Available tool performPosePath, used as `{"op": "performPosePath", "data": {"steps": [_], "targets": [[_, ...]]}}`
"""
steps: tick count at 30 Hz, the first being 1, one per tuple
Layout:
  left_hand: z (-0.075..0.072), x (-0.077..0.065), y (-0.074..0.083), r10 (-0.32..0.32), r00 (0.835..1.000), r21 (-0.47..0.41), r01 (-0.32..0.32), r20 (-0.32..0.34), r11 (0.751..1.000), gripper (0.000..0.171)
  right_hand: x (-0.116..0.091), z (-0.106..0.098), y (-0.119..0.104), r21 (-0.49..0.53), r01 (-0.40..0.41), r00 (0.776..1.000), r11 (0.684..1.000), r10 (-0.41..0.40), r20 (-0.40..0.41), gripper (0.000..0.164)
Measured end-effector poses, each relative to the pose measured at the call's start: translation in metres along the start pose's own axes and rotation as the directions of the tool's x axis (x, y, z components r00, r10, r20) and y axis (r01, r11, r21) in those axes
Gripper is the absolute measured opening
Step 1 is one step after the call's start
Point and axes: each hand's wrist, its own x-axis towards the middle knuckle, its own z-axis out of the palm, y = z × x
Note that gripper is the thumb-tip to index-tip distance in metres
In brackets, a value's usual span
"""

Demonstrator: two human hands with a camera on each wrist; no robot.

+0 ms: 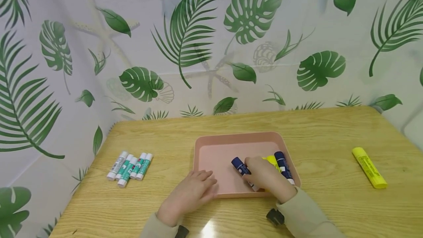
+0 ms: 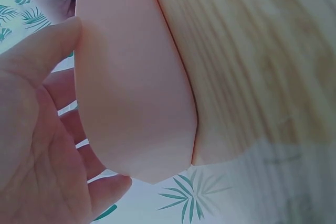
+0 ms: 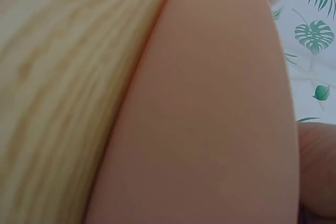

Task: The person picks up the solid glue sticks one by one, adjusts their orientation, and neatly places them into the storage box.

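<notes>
A shallow pink tray (image 1: 224,195) lies on the table. Inside it, my right hand (image 1: 269,175) pinches a dark blue glue stick (image 1: 240,166), which lies aslant with its lower part beneath the fingers. Right of that hand, a yellow glue stick (image 1: 272,160) and another dark blue glue stick (image 1: 283,165) lie in the tray; the hand partly covers the yellow one. At the tray's front left corner is my left hand (image 1: 190,194), fingers loosely spread over the rim. The left wrist view has its thumb (image 2: 65,35) at the tray's edge. The tray wall (image 3: 210,103) hides most of the right hand in its wrist view.
Several green and white glue sticks (image 1: 127,171) lie in a group on the table at left, beside a greyish one (image 1: 117,166). A big yellow glue stick (image 1: 369,168) lies alone at right. A leaf-patterned cloth (image 1: 205,47) hangs behind the wooden table (image 1: 158,135).
</notes>
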Motion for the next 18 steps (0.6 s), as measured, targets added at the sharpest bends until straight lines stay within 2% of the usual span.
{"op": "performPosePath", "data": {"steps": [18], "targets": [[0.0007,0.0003,0.0011,-0.004,1.0,-0.01,0.004,0.0,1.0,0.036,0.0016,0.0032,0.0009,-0.014,-0.053,0.998,0.999,0.053,0.033,0.026]]}}
